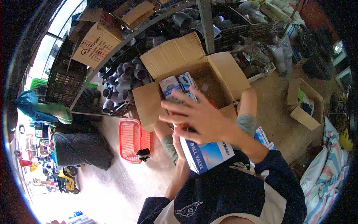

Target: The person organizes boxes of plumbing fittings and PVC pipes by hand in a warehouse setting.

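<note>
- While the white-and-blue cardboard box marked "BALL VALVE" sits tilted close to your body, below the centre of the frame, brace its side firmly so that it doesn't slip.
- Work gently around the orange-red pieces at its upper end; pressing hard there could bend the cardboard.
- Keep your forearm off the printed face, so you can see the edges.
- Your right hand is wide, its fingers spread above the box's upper end; whether the palm touches anything is hidden.
- Your left hand lies along the box's left side; its fingertips are covered, so you cannot tell how far it closes.
- Beyond both, at upper centre, stands the open brown cardboard carton, with small blue-and-white printed boxes inside.
</note>
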Available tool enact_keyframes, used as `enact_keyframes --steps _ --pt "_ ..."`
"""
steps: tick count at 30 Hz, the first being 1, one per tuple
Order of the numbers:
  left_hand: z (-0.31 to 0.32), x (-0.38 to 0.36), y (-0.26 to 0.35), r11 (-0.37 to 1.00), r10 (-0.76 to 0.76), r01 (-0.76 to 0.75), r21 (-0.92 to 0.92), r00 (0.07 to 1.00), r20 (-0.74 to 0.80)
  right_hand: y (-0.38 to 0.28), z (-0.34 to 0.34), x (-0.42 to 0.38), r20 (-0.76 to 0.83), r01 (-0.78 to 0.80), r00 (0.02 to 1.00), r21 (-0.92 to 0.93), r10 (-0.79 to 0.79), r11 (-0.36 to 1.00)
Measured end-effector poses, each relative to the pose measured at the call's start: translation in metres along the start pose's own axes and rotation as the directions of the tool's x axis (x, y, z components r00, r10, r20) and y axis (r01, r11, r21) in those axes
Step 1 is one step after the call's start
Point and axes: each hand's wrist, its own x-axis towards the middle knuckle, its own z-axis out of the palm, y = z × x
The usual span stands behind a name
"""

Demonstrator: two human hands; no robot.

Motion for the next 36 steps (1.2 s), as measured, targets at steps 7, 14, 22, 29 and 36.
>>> enact_keyframes --steps 7,14,22,29,36 --pt "-0.016 0.019 0.031 0.981 0.176 -0.187 -0.051 0.970 -0.165 -0.037 0.025 -0.053 0.181 -0.066 0.983 0.294 0.013 0.953" --pt "-0.009 0.003 0.032 0.938 0.346 -0.346 0.005 0.936 -0.061 0.012 0.044 -0.027 -0.105 -0.399 0.795 0.652 0.598 0.645" --pt "0.033 0.011 0.046 0.963 0.261 -0.257 -0.077 0.965 0.039 -0.024 0.020 -0.053 -0.152 -0.440 0.848 0.334 0.508 0.834" --pt "0.028 -0.006 0.017 0.975 0.100 -0.127 0.180 0.983 0.151 -0.009 -0.025 -0.020 -0.194 -0.181 0.961 0.094 0.197 0.979" --pt "-0.015 -0.008 0.010 0.996 0.086 -0.085 0.041 0.996 -0.028 -0.022 0.010 -0.028 -0.127 0.275 0.960 0.228 -0.251 0.934"
